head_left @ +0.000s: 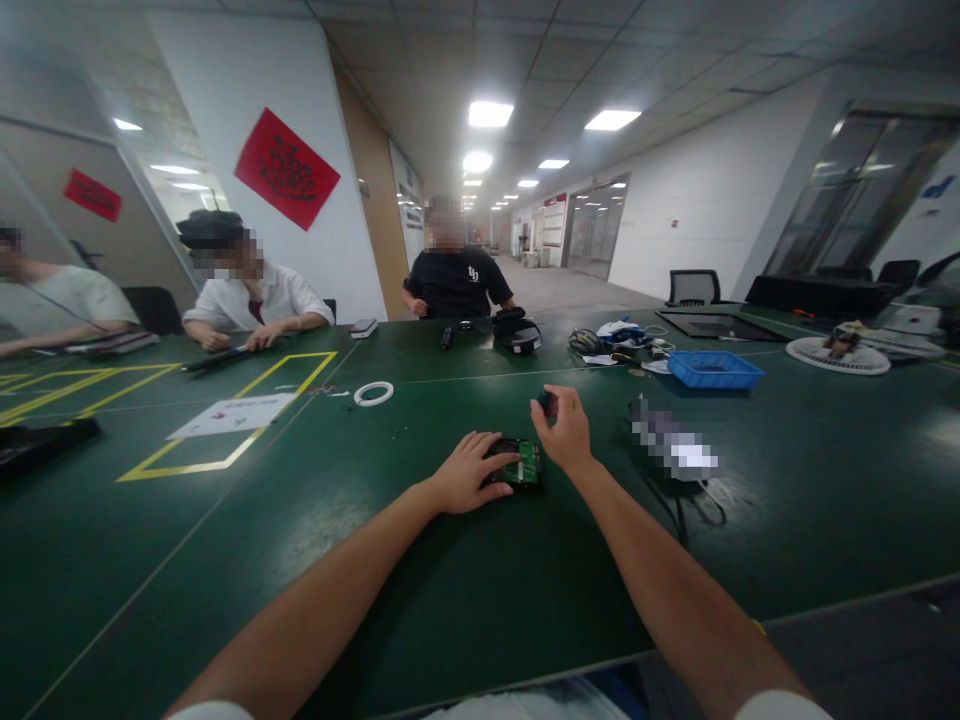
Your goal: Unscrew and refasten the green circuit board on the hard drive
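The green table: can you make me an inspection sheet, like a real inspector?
Surface: green table, with yellow tape outlines on the left.
Job's things: green circuit board under the left hand.
Clutter: white ring, paper sheet, blue tray.
Grip: left hand on the board; right hand raised beside it, fingers curled, contents unclear.
Cables: tangled bundle left of the tray; black cable nearer, on the right.
Surroundings: three people across the table.

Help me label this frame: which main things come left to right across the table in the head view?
White paper sheet, white ring, left hand, green circuit board, right hand, blue tray, round white grille.
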Tool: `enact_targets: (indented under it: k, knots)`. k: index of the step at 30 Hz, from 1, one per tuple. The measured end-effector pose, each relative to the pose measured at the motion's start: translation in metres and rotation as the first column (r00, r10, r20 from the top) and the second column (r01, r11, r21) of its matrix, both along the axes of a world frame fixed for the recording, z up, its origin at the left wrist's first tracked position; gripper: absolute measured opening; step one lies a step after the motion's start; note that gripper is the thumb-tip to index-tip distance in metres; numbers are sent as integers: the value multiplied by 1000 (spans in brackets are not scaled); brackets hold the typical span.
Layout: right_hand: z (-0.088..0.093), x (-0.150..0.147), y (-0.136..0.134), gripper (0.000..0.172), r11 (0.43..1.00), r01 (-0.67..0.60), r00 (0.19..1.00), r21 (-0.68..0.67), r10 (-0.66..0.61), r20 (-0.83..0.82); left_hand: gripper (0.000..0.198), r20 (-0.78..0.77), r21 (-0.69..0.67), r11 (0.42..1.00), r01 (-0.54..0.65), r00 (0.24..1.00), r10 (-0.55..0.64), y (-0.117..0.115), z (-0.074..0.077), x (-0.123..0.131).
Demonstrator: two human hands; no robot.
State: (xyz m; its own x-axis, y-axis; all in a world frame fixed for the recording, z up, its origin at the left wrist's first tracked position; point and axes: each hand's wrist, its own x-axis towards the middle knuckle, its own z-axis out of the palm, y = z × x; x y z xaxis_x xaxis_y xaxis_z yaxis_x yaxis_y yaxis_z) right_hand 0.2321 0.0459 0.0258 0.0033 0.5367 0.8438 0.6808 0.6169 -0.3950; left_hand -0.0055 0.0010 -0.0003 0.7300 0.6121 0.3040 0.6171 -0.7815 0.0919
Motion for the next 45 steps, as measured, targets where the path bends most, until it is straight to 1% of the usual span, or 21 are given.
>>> enact_targets:
  k: [4,7,11,16,22,24,32,39,45]
  knots:
    - [-2,0,3,35,999,-44,998,9,44,-36,64,-1,1,1000,-4,1000,4,1,-2,0]
    - [-4,0,7,36,999,-39,998,16,40,-56,64,-6,1,1000,-6,1000,6,1,-3,0]
    - [-4,0,6,36,1000,-3,1000,5,3,-15,65,-8,4,1000,-8,1000,8,1,-3,0]
    - [-2,1,2,34,1000,-20,999,10,19,35,65,-2,10,1000,-6,1000,6,2,-3,0]
    - [-6,1,9,37,1000,-19,999,4,20,-51,65,12,8,1000,-2,1000,2,3,-5,0]
    - [-7,1,10,38,1000,-18,998,0,18,-56,65,11,7,1000,-2,1000,2,3,-5,-1]
    - [1,1,-1,35,1000,-26,999,-5,27,21,64,-1,-1,1000,-7,1000,7,0,0,0]
    - [-2,0,2,38,999,-26,999,-41,25,-36,63,16,-4,1000,-5,1000,5,-1,0,0]
    - [0,1,-1,38,999,-2,999,-34,3,34,63,12,-10,1000,-4,1000,4,0,0,1]
